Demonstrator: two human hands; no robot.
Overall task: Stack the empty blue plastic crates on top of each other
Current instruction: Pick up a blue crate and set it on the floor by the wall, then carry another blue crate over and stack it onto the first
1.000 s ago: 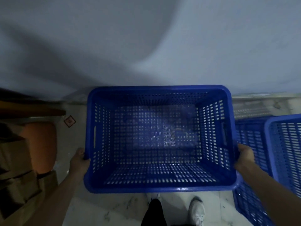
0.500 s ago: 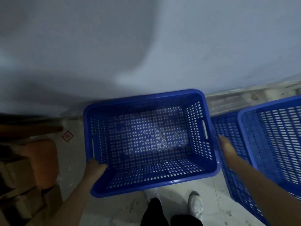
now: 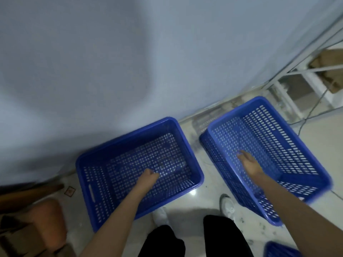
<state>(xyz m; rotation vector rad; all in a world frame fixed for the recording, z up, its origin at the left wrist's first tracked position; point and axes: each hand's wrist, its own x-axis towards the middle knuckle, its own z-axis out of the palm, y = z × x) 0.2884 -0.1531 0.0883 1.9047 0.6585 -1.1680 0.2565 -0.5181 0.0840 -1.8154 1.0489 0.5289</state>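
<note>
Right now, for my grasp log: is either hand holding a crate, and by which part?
Nothing is held. The left hand is curled empty above the left crate; the right hand, fingers extended, is over the right crate, gripping nothing.

Dim, bluish, motion-blurred, wide-angle edge distortion

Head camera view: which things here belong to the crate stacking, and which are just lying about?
Part of the job:
left crate
right crate
third crate, only its corner in view
left hand
right hand

Just lying about:
cardboard boxes
orange object
white rack
cable
</note>
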